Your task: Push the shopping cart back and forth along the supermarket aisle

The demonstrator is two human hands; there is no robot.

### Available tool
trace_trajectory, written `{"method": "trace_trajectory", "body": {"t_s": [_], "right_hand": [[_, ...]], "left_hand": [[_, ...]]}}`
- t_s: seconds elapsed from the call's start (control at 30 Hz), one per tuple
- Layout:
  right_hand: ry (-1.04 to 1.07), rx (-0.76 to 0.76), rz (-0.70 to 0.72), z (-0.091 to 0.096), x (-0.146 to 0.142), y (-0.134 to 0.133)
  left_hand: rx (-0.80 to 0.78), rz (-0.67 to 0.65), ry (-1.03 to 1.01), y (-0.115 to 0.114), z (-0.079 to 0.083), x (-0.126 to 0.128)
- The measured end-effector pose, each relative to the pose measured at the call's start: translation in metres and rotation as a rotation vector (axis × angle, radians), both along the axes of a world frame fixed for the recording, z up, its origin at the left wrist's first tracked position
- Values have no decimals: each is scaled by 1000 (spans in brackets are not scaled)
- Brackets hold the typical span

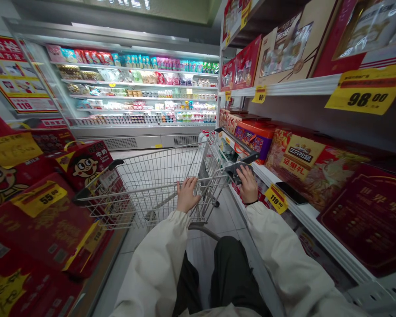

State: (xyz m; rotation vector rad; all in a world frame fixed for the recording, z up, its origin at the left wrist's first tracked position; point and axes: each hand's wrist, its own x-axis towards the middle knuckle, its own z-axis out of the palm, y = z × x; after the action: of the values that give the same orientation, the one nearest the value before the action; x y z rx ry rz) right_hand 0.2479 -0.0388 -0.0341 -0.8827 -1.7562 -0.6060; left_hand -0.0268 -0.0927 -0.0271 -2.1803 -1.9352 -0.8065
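A wire shopping cart [145, 185] stands tilted in a narrow shop aisle just ahead of me, its basket empty. My left hand [186, 193] is closed over the back rim of the basket. My right hand [247, 182] is wrapped round the cart's dark handle [242, 165] at its right end. Both arms wear pale sleeves, and my dark trouser leg [229, 273] shows below them.
Red gift boxes [36, 211] with yellow price tags are stacked on the left. Shelves [303, 211] of boxed goods run along the right, with a dark phone [292, 193] lying on the shelf edge. A lit chilled cabinet [135, 88] closes the aisle's far end.
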Motion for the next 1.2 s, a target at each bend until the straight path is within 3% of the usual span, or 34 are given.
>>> {"method": "trace_trajectory", "body": {"t_s": [0.2, 0.43, 0.57, 0.67, 0.87, 0.97, 1.1, 1.2], "right_hand": [[67, -11, -84, 1, 0, 5], [-31, -62, -49, -38, -28, -3], [-73, -102, -9, -59, -28, -15], [-90, -91, 61, -54, -21, -22], [-54, -74, 49, -15, -35, -15], [-84, -116, 37, -24, -52, -16], [-164, -137, 125, -45, -57, -30], [-88, -121, 132, -39, -45, -33]], "left_hand": [[5, 0, -22, -5, 1, 2], [-2, 12, -52, -9, 5, 10], [-3, -8, -60, -11, 5, 12], [-14, -28, -64, -13, 3, 11], [-21, -47, -100, -17, 2, 10], [-35, -49, -112, -18, 4, 10], [-46, -45, -96, -19, 6, 9], [-55, -51, -79, -21, 6, 8]]}}
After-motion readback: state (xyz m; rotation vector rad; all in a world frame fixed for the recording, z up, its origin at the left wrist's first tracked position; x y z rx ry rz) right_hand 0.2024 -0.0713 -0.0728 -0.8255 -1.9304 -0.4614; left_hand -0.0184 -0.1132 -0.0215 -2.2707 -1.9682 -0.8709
